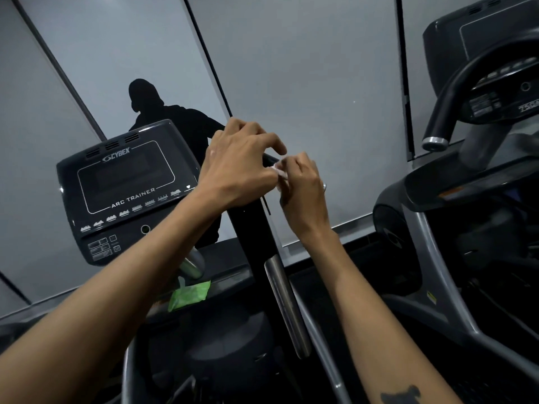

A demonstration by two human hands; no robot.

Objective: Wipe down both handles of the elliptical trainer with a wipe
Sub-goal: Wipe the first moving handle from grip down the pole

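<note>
Small white wipe [280, 173], crumpled, sits pinched between both hands at the top of the black upright handle [252, 225]. Left hand [236, 167] curls its fingers onto it; right hand [300, 182] grips its other end. Beside them stands the dark Cybex console [125, 185]; a green wipe packet [189, 295] lies below.

There are two hands, the left hand [233, 170] and the right hand [303, 182]. They share one small white wipe [279, 174]. One green pack [189, 294] lies below. There are two screens: one console [125, 188] and another console [478, 33].
</note>
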